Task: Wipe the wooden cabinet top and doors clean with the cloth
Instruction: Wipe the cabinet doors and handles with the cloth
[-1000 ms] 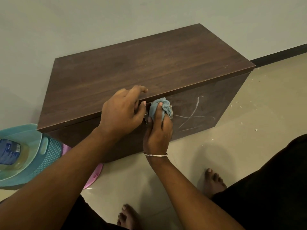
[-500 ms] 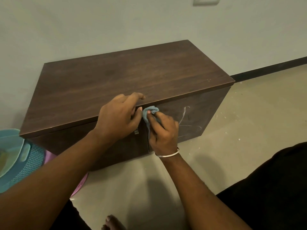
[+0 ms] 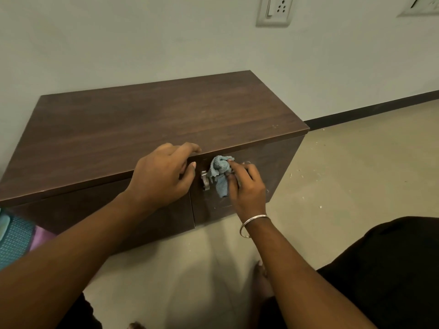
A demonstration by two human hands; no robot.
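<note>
A low dark wooden cabinet (image 3: 152,119) stands against the wall, its two doors facing me. My right hand (image 3: 247,186) grips a bunched blue cloth (image 3: 219,174) and holds it against the upper left of the right door (image 3: 280,167), beside a metal handle (image 3: 204,180). My left hand (image 3: 164,174) rests on the front edge of the top, fingers curled over the edge above the left door (image 3: 107,217). A silver bangle sits on my right wrist.
A teal perforated basket (image 3: 14,236) and something pink lie on the floor left of the cabinet. A wall socket (image 3: 275,10) is above. White specks litter the floor at the right. My foot (image 3: 261,279) is near the cabinet front.
The cloth has shifted on the right door and now hangs looser from my right hand. The white scribble seen earlier on that door is hidden or gone. The view tilted upward.
</note>
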